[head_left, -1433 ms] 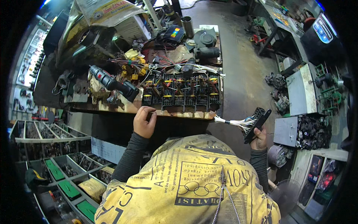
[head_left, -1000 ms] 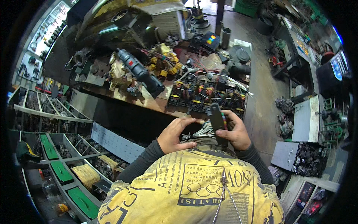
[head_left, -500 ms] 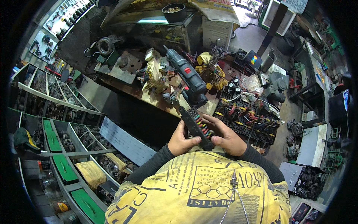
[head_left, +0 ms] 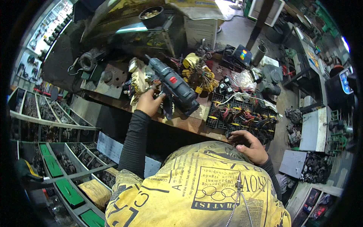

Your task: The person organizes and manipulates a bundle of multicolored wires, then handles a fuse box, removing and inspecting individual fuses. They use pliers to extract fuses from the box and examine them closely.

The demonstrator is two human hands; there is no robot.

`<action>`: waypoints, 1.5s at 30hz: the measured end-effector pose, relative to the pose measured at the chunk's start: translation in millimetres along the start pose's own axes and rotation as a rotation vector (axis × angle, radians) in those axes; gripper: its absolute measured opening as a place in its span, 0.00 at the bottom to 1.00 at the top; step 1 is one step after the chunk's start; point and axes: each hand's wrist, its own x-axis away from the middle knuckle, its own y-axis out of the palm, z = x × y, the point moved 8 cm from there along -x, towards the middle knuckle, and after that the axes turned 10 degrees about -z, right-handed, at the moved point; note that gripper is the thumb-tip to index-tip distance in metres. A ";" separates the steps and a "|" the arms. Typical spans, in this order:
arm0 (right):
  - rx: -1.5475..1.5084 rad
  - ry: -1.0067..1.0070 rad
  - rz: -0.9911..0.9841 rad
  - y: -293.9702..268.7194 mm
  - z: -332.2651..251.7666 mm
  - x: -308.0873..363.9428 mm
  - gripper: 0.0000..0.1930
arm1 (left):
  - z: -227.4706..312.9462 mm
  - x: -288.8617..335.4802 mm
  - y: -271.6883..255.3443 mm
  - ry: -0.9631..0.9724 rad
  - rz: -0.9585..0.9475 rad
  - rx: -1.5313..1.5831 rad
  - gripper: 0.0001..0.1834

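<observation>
Left hand [head_left: 149, 103] is at centre frame, just left of the power drill [head_left: 174, 81]; thumb and index nearly together, other fingers bent, with a dark narrow item [head_left: 168, 108] right by the thumb tip; can't tell whether it's pinched or just lying there. Right hand [head_left: 251, 146] is right of centre, near the front edge of the black grid rack [head_left: 212, 122]; fingers half curled, thumb parted from the index, palm side hidden, so can't tell if anything is gripped. Drill lies diagonally on the workbench [head_left: 193, 126], bit toward upper left, battery end toward lower right, red patch on its body. Pale blocky strip [head_left: 135, 89] sits left of it, beside the left hand. Cluster of yellow connectors [head_left: 204, 77] is right of the drill, upper centre. Rack sits right of centre, loaded with coloured wires, a white cable [head_left: 227, 100] running along its back edge. Metal cylinder [head_left: 259, 55] stands upper right; dark bowl [head_left: 151, 16] with small pieces at top centre. Perforated metal plate [head_left: 119, 75] left of the strip. Lower left: compartmented shelving [head_left: 81, 174] with green lids [head_left: 69, 192]. Yellow printed top [head_left: 215, 181] fills bottom centre, both forearms in dark sleeves [head_left: 133, 138].
</observation>
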 end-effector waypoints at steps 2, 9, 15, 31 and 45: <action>0.034 -0.014 0.070 -12.7 -1.0 12.7 0.24 | 6.6 -15.1 6.6 0.020 -0.039 -0.113 0.19; 0.072 -0.087 0.494 -75.7 14.0 74.7 0.19 | 48.0 42.8 -5.8 0.415 0.446 -0.185 0.08; 0.559 -0.065 0.857 -147.7 41.3 140.8 0.18 | 83.0 89.7 83.4 0.492 -0.074 0.038 0.16; 1.155 0.162 0.405 -197.9 116.0 113.2 0.44 | 76.0 38.4 187.5 0.320 -0.413 -0.011 0.42; 0.951 0.117 0.313 -166.6 107.2 125.6 0.49 | 99.6 58.7 176.6 0.161 -0.507 0.032 0.41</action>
